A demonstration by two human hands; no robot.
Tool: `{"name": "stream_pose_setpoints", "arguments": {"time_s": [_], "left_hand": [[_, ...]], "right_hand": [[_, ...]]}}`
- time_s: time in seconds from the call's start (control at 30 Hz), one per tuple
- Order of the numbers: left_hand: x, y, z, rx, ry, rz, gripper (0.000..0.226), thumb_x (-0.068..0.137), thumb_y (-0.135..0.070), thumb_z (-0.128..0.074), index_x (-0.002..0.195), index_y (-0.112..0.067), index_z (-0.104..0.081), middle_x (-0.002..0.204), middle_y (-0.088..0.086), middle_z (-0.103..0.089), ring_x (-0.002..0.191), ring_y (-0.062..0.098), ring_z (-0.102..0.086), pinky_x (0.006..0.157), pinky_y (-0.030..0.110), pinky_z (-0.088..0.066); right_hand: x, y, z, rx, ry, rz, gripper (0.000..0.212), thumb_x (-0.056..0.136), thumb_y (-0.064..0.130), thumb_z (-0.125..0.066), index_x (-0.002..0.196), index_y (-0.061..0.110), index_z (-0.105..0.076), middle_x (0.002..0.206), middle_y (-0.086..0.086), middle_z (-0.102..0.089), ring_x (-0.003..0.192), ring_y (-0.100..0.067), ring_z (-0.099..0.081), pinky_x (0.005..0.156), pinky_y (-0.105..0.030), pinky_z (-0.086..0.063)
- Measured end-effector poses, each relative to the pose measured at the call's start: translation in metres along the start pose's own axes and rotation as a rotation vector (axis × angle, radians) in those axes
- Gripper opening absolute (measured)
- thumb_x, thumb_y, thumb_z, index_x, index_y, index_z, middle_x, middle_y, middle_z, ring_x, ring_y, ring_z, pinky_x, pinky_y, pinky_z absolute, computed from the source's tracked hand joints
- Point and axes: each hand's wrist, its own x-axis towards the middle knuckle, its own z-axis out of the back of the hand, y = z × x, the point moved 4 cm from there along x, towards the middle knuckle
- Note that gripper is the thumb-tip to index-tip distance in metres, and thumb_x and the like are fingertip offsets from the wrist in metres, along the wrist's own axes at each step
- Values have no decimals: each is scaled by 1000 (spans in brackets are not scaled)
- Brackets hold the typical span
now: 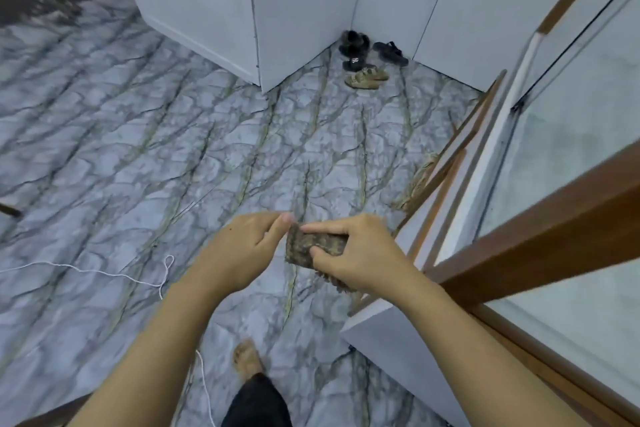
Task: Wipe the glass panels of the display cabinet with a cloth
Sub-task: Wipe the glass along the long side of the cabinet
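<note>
You are standing on a grey marble-patterned floor [121, 149] that is filling most of the view, with tall white panels [304, 10] closing it off from 11 to 1 o'clock and meeting in a corner. A few pairs of sandals [367, 55], some dark and one tan, are lying in that corner at about 12 o'clock. A thin white cord [104, 272] is trailing across the floor at 8 o'clock and running down toward 6 o'clock. The display cabinet [540, 236] is taking up the right side from 2 to 5 o'clock, its brown wooden frame crossing the view at a slant, and its glass panels [571, 156] are showing pale grey behind the frame. Just below the centre, toward 6 o'clock, you are holding the cloth [311, 246], a small, dark, mottled folded piece, in the air above the floor and just to the left of the cabinet's edge. Your right hand [360, 253] is gripping it, the forefinger lying along its top edge and the thumb pressing on its front. Your left hand [239, 253] is reaching in from 7 o'clock with its thumb tip meeting the cloth's upper left corner; the blur is hiding whether it is pinching the cloth or only touching it. Your bare foot [247, 359] is showing at 6 o'clock below a dark trouser leg [256, 402].
</note>
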Motion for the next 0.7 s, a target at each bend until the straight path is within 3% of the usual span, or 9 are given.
{"name": "stream_pose_setpoints", "arguments": {"time_s": [0.1, 0.2, 0.27, 0.37, 0.47, 0.53, 0.6, 0.7], "left_hand": [[39, 41, 29, 49, 47, 4, 77, 99, -68, -16, 109, -11, -68, 105, 7, -69, 97, 23, -61, 88, 43, -48], [75, 66, 53, 114, 124, -3, 52, 105, -53, -25, 77, -18, -53, 76, 1, -53, 70, 15, -50, 67, 38, -39], [99, 70, 69, 137, 169, -27, 47, 107, -47, -28, 72, -21, -45, 72, -1, -48, 66, 13, -46, 63, 35, -34], [142, 76, 87, 169, 221, -82, 49, 107, -46, -27, 89, -14, -59, 83, 3, -58, 77, 17, -54, 73, 36, -43], [185, 69, 101, 168, 237, -154, 41, 108, -45, -28, 73, -32, -45, 74, -7, -47, 68, 5, -45, 65, 33, -34], [216, 61, 107, 181, 237, -205, 40, 108, -45, -28, 70, -37, -37, 73, -11, -42, 67, 2, -41, 64, 30, -30], [250, 50, 110, 194, 248, -267, 37, 108, -46, -27, 74, -38, -41, 76, -13, -44, 71, 2, -44, 66, 28, -31], [310, 26, 105, 233, 317, -373, 43, 107, -47, -23, 104, -27, -61, 98, -9, -59, 95, 13, -55, 81, 29, -39]], "right_hand": [[60, 6, -8, 1, 37, -80, 32, 93, 24, -66, 124, 28, -71, 88, -1, -77, 42, -14, -49, 44, -20, -44], [110, 11, -6, 17, 54, -149, 31, 95, 22, -64, 126, 25, -71, 51, 15, -56, 33, -8, -40, 39, -12, -31], [135, 12, -2, 35, 45, -181, 31, 95, 22, -64, 125, 25, -71, 41, 14, -50, 31, -9, -38, 38, -12, -30], [163, 12, 8, 26, 30, -194, 31, 95, 24, -64, 124, 29, -71, 55, 6, -64, 33, -10, -34, 40, -15, -32], [187, 4, 20, 43, -19, -225, 32, 93, 23, -64, 124, 30, -71, 70, 4, -70, 33, -9, -39, 41, -13, -33], [202, -6, 30, 52, -81, -255, 33, 92, 24, -65, 123, 33, -71, 81, -4, -76, 36, -9, -40, 41, -23, -38], [214, -19, 42, 67, -150, -289, 34, 91, 24, -66, 123, 33, -72, 75, 4, -74, 39, -9, -41, 45, -32, -41], [232, -41, 68, 114, -246, -341, 34, 91, 17, -68, 123, 27, -72, 73, 26, -56, 42, 0, -50, 45, -11, -35]]}}
